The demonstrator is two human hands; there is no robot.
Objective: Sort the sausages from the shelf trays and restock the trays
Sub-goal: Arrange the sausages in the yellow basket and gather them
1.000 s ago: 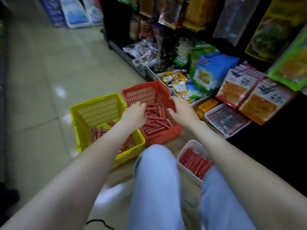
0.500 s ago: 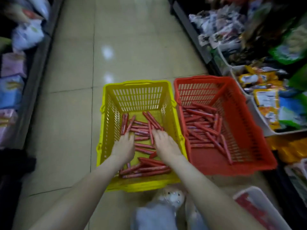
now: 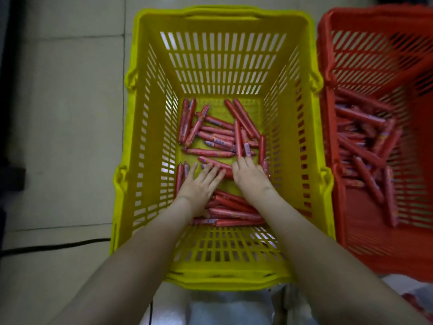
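Both hands down in the yellow basket point(image 3: 220, 73), palms on the loose sausages point(image 3: 218, 134) on its floor: left hand point(image 3: 199, 184) flat, fingers spread, gripping nothing; right hand point(image 3: 249, 175) fingers curled onto the pile, grasp unclear. Best to rake sticks parallel before gathering. Tall slatted walls close by; open room only upward. Red basket point(image 3: 375, 55) alongside, also holding sausages.

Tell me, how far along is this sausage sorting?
Partly done, it seems: loose red wrapped sausages already lie in both the yellow slatted plastic basket and the red plastic basket. In hand: the left hand and right hand rest flat on the yellow basket's pile. Restocking looks still ahead; no shelf trays are visible.
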